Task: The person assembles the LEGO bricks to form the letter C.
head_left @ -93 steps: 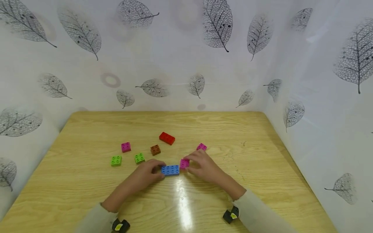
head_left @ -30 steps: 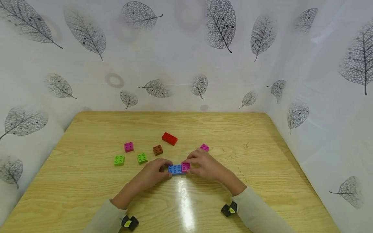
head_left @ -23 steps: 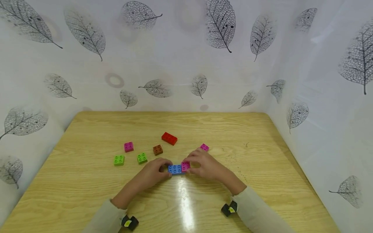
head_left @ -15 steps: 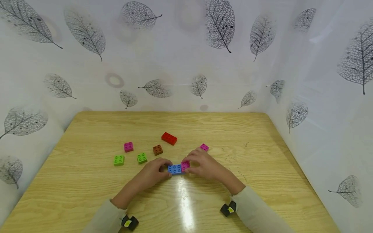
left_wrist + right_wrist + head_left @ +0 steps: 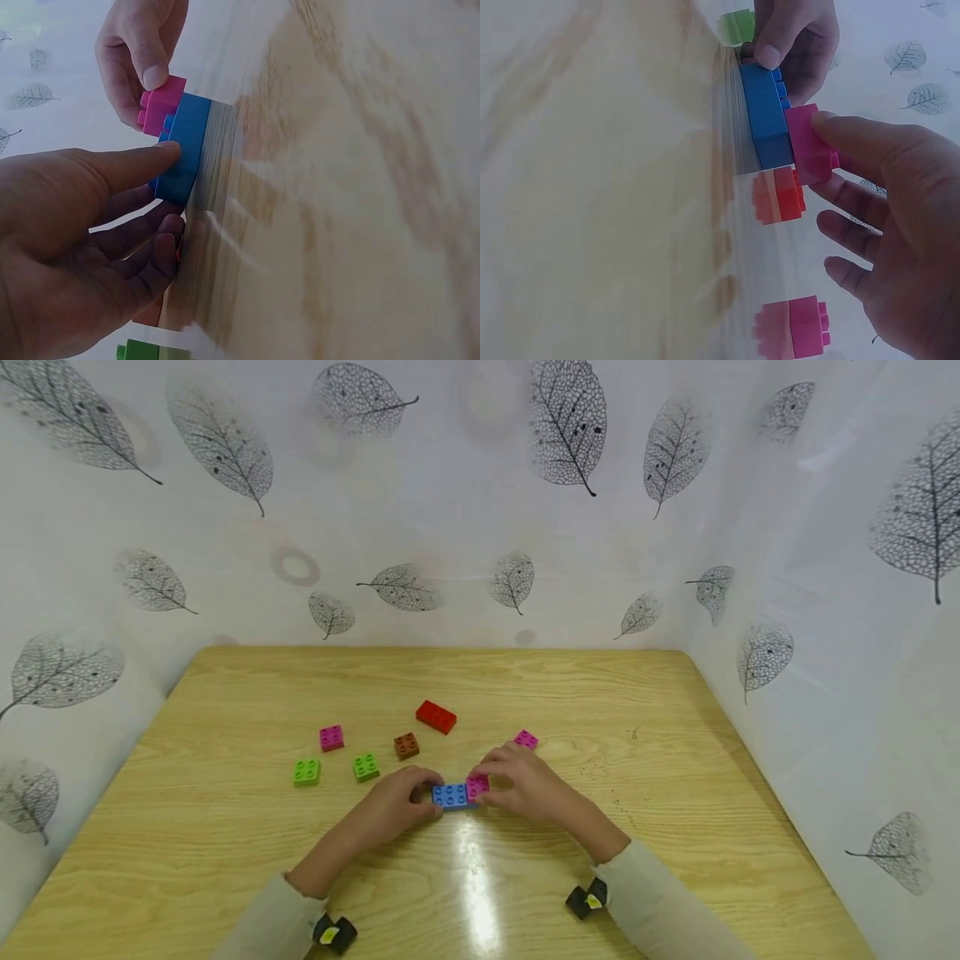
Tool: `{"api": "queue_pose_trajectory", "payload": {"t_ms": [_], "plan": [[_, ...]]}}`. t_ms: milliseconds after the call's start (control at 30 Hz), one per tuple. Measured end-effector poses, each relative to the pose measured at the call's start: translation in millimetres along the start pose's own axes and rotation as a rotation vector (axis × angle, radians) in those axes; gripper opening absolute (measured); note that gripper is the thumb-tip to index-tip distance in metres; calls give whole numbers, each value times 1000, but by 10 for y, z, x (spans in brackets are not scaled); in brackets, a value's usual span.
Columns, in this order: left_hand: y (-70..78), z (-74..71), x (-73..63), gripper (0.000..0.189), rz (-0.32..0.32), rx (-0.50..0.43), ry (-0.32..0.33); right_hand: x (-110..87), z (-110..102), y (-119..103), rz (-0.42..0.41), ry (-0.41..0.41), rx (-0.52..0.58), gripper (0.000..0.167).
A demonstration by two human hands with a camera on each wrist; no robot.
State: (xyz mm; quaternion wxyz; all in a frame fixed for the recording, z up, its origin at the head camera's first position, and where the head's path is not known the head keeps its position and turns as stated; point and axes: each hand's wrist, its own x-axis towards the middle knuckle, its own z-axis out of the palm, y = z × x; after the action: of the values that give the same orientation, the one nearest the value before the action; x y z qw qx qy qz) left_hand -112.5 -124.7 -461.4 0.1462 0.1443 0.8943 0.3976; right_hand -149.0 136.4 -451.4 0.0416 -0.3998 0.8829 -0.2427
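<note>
While the left hand [image 5: 396, 802] gripped the left end of the blue brick [image 5: 450, 797], thumb on the near side and fingers behind, the right hand [image 5: 527, 787] pinched a small pink brick [image 5: 477, 788] between thumb and forefinger. That pink brick sat on top of the blue one's right end, leaving six blue studs bare; whether it was pushed fully home could not be told. The blue brick lay flat on the table [image 5: 570, 685], which probably gave something firm to press against. Gripping at opposite ends kept the hands clear of each other, and the left hand's hold looked meant to stop the blue brick sliding or tipping. Farther back lay a red brick [image 5: 436, 717] and a brown brick [image 5: 407, 746], with a green brick [image 5: 366, 767], a second green brick [image 5: 307, 772] and another pink brick [image 5: 332, 738] to the left. A third pink brick [image 5: 527, 740] lay just beyond the right hand, all seemingly set apart to leave working room
</note>
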Motion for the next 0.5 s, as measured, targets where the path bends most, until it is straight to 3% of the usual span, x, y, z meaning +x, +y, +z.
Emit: {"api": "queue_pose_trajectory", "payload": {"t_ms": [267,500], "plan": [[-9,-60,-41,35,-25,-23,1,-5,-13,-7,30,-21,36,30],[-70,-310,-150,37,-44,-55,73,-11,-4,-3,20,-15,65,30]]}}
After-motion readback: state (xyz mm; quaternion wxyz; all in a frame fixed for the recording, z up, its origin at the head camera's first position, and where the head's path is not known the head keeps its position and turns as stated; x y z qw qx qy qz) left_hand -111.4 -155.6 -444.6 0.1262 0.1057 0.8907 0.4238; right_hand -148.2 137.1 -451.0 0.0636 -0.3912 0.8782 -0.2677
